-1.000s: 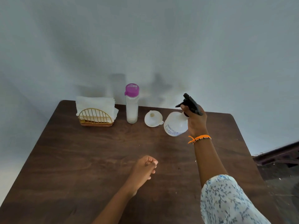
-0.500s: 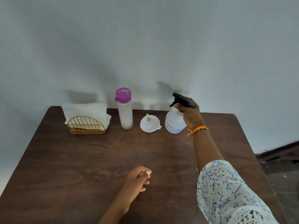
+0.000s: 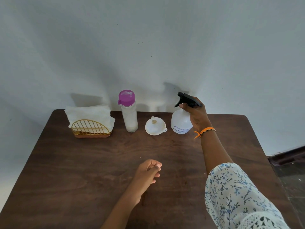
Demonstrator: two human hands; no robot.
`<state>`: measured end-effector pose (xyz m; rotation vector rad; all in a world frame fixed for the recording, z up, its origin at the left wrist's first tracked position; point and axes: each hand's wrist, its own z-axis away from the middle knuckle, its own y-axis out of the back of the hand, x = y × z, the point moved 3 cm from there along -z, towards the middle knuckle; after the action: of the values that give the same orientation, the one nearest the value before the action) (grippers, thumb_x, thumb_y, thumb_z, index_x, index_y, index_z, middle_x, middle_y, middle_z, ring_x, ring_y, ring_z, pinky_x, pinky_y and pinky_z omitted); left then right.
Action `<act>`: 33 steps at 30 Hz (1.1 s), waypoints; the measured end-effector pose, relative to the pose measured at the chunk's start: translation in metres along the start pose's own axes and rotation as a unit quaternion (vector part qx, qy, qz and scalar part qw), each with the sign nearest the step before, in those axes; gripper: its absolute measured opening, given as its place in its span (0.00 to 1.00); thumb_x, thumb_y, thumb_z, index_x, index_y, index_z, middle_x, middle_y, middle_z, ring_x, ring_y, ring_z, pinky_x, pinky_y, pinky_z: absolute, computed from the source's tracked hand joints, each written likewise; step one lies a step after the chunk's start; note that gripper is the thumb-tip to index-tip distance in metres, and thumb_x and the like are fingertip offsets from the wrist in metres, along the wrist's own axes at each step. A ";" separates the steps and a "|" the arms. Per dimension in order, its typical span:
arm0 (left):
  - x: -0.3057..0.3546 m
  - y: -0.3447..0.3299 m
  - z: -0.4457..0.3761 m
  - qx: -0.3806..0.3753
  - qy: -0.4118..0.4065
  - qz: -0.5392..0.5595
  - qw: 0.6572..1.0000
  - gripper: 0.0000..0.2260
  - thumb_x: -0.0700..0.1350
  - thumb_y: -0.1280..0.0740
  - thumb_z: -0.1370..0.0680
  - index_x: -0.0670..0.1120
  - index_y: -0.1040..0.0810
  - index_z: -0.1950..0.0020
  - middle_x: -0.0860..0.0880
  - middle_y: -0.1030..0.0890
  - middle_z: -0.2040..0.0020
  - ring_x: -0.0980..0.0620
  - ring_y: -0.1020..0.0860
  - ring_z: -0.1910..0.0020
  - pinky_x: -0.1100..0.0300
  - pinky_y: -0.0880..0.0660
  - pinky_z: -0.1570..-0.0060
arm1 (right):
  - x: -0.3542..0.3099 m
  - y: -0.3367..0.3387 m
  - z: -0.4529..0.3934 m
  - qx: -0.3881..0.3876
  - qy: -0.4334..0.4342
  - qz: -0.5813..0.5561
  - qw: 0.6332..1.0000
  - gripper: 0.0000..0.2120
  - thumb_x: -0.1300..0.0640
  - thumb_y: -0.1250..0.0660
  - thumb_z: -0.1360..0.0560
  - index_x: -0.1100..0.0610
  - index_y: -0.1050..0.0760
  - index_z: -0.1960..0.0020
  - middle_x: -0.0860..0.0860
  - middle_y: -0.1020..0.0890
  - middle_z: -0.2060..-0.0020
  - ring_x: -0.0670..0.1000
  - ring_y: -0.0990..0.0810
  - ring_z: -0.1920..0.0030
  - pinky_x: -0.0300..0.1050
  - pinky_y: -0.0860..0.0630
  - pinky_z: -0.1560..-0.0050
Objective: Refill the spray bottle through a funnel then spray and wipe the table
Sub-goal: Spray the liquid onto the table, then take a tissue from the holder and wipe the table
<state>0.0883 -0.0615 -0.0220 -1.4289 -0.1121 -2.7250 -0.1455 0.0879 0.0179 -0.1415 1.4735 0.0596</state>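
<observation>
Our right hand (image 3: 197,116) grips the spray bottle (image 3: 181,123) far on the counter (image 3: 82,162), left hand (image 3: 148,172) loosely curled and seemingly empty, so unscrewing the sprayer probably comes next.

You face a plain pale grey-white wall (image 3: 148,47), bare but for a few small dark specks. Soft shadows fall on it just above the far edge of the table (image 3: 82,162), so light reaches the scene from your side. The table is dark brown wood with visible grain and rounded far corners, pushed close against the wall. To your right, past the table's edge, you can see a dark floor (image 3: 293,179) and a dark skirting strip (image 3: 287,156) along the wall's foot.
</observation>
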 end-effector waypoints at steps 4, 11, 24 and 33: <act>0.000 0.001 0.000 -0.003 -0.003 0.009 1.000 0.06 0.47 0.39 0.22 0.52 0.22 0.52 0.53 0.21 0.52 0.57 0.21 0.55 0.61 0.24 0.52 | 0.009 0.006 0.023 0.074 -0.019 0.028 0.997 0.27 0.61 0.24 0.35 0.57 0.31 0.40 0.50 0.24 0.47 0.47 0.24 0.46 0.41 0.26 0.48; 0.001 0.003 0.005 0.000 0.008 0.036 0.999 0.06 0.47 0.38 0.22 0.51 0.22 0.51 0.53 0.20 0.52 0.57 0.21 0.54 0.59 0.23 0.49 | 0.022 0.005 0.097 0.276 0.008 0.035 0.960 0.15 0.59 0.26 0.33 0.55 0.26 0.48 0.49 0.22 0.56 0.48 0.24 0.53 0.35 0.27 0.55; -0.009 0.067 0.011 0.127 0.011 0.131 0.983 0.06 0.46 0.39 0.22 0.50 0.22 0.52 0.52 0.20 0.52 0.56 0.21 0.54 0.58 0.22 0.53 | 0.068 -0.122 0.181 -0.023 -0.041 0.146 0.988 0.08 0.66 0.32 0.29 0.54 0.24 0.58 0.45 0.20 0.61 0.40 0.23 0.60 0.26 0.28 0.60; -0.021 0.138 0.013 0.238 0.003 0.249 0.939 0.05 0.43 0.38 0.22 0.50 0.22 0.51 0.50 0.22 0.55 0.54 0.22 0.56 0.58 0.22 0.58 | 0.055 -0.220 0.135 -0.197 0.023 0.250 0.948 0.06 0.63 0.35 0.27 0.54 0.24 0.54 0.44 0.22 0.57 0.39 0.24 0.57 0.24 0.31 0.58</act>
<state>0.1233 -0.1975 -0.0268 -1.1208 -0.3326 -2.1022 0.0210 -0.1146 -0.0113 -0.0892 1.5001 0.7715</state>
